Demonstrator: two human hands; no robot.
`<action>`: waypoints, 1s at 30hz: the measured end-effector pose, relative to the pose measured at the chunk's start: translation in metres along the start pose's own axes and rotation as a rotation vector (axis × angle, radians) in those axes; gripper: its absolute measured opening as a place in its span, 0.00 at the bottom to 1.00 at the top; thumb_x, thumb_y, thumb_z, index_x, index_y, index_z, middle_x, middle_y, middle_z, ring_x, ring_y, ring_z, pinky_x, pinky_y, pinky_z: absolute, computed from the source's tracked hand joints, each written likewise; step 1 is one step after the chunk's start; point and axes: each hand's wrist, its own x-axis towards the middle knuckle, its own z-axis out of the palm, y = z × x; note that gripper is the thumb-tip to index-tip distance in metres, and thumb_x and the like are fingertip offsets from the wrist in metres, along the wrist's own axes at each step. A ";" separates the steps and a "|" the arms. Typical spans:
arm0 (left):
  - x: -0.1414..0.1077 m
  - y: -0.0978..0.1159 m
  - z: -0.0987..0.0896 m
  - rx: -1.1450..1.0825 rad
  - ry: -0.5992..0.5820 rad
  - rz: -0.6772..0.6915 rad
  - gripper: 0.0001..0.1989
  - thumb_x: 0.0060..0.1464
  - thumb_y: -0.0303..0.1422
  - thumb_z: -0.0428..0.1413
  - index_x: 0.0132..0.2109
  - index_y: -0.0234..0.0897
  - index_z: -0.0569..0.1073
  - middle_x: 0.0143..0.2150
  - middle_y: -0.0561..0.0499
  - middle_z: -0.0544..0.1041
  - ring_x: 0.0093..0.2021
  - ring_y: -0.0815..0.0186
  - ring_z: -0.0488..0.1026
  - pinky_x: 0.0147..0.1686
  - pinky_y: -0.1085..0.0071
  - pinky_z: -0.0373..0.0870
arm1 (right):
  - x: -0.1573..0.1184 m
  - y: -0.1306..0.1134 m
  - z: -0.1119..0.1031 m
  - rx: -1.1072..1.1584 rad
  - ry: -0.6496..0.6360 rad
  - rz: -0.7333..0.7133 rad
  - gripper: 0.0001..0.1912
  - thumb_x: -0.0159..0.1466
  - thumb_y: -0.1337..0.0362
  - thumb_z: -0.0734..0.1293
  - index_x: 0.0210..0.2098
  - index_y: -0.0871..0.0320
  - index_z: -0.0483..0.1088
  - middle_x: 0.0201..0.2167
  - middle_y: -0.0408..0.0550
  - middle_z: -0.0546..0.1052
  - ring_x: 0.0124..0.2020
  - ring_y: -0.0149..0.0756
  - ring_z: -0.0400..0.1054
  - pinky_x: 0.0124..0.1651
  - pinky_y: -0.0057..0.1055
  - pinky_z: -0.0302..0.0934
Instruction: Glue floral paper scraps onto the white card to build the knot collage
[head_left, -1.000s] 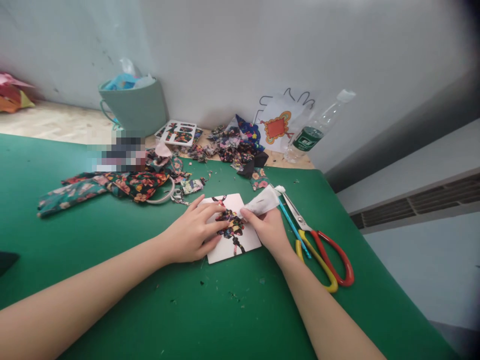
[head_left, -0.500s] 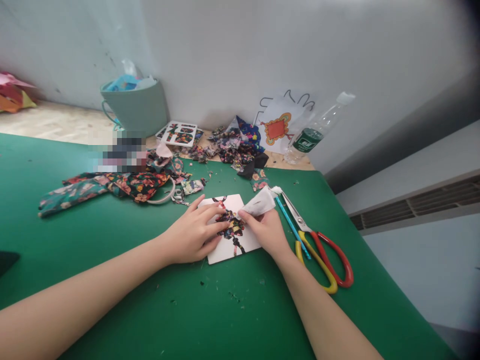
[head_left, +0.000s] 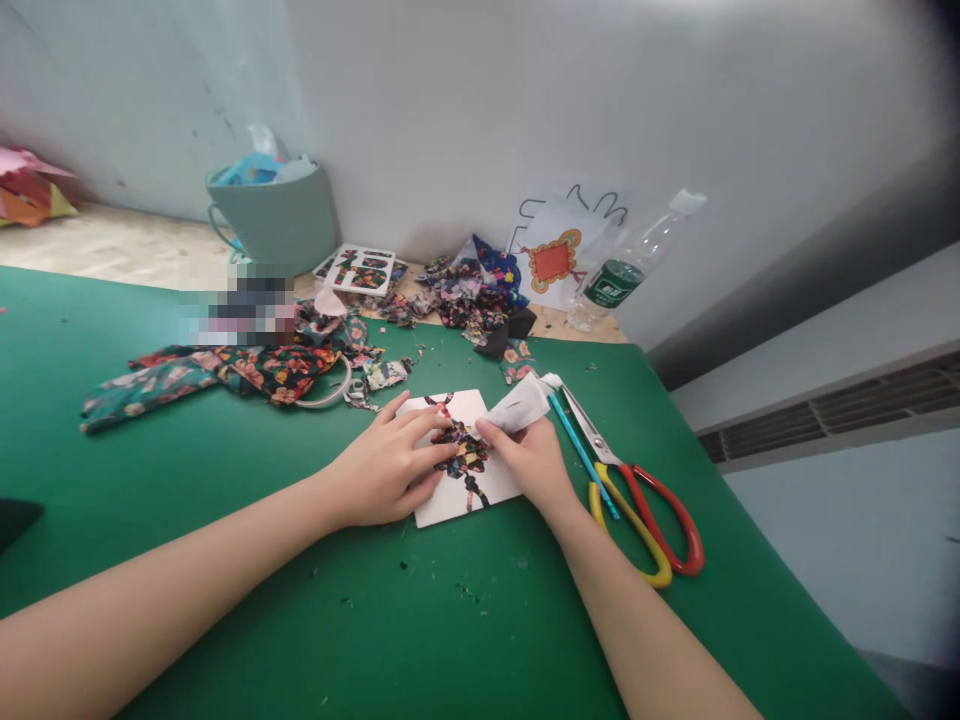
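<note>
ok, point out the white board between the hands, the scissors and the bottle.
White board [head_left: 450, 504]: head view, bare patch near its lower edge.
Scissors [head_left: 609, 457]: head view, metal near the pivot.
Bottle [head_left: 613, 284]: head view, green label.

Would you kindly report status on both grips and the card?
Left grip spread across white card and its floral patches. Right grip holding whitish tube-like item partly over card. Scissors, blue stick off to the right, not on card.
</note>
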 end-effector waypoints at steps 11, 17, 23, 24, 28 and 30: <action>0.001 -0.001 0.001 0.020 -0.034 -0.007 0.17 0.54 0.31 0.46 0.51 0.40 0.67 0.54 0.43 0.63 0.57 0.56 0.57 0.56 0.49 0.47 | -0.002 -0.002 0.000 -0.019 -0.024 -0.019 0.12 0.53 0.56 0.65 0.29 0.60 0.68 0.28 0.50 0.75 0.29 0.39 0.68 0.32 0.32 0.60; 0.000 -0.002 0.002 0.006 -0.032 0.001 0.16 0.54 0.32 0.46 0.50 0.40 0.67 0.54 0.43 0.62 0.56 0.56 0.57 0.55 0.49 0.48 | 0.000 -0.004 -0.001 0.056 -0.026 0.024 0.12 0.52 0.56 0.66 0.27 0.60 0.67 0.28 0.49 0.74 0.30 0.39 0.68 0.33 0.32 0.61; 0.000 0.000 0.001 -0.045 0.007 -0.038 0.18 0.52 0.32 0.48 0.51 0.33 0.64 0.51 0.41 0.63 0.54 0.55 0.57 0.53 0.55 0.54 | -0.001 -0.004 -0.001 0.127 0.064 0.014 0.12 0.50 0.57 0.67 0.27 0.60 0.65 0.26 0.47 0.73 0.28 0.37 0.67 0.32 0.31 0.61; 0.000 0.000 0.001 -0.054 0.014 -0.057 0.18 0.51 0.32 0.49 0.50 0.32 0.63 0.50 0.41 0.64 0.52 0.55 0.58 0.52 0.56 0.57 | -0.002 -0.004 0.000 0.123 0.058 0.015 0.12 0.50 0.57 0.68 0.26 0.60 0.66 0.26 0.47 0.73 0.28 0.37 0.67 0.32 0.31 0.61; 0.001 0.002 -0.001 -0.052 0.013 -0.091 0.18 0.50 0.32 0.50 0.49 0.32 0.63 0.47 0.41 0.65 0.48 0.55 0.60 0.48 0.57 0.60 | -0.005 -0.006 0.001 0.110 -0.001 0.020 0.12 0.51 0.58 0.67 0.27 0.61 0.68 0.28 0.49 0.75 0.29 0.38 0.68 0.32 0.31 0.62; 0.001 0.003 -0.001 -0.044 0.002 -0.087 0.17 0.51 0.32 0.49 0.49 0.32 0.63 0.47 0.42 0.65 0.48 0.56 0.59 0.48 0.57 0.59 | -0.006 -0.007 0.001 0.092 -0.015 0.019 0.12 0.51 0.58 0.67 0.27 0.62 0.69 0.27 0.50 0.75 0.29 0.38 0.68 0.31 0.31 0.62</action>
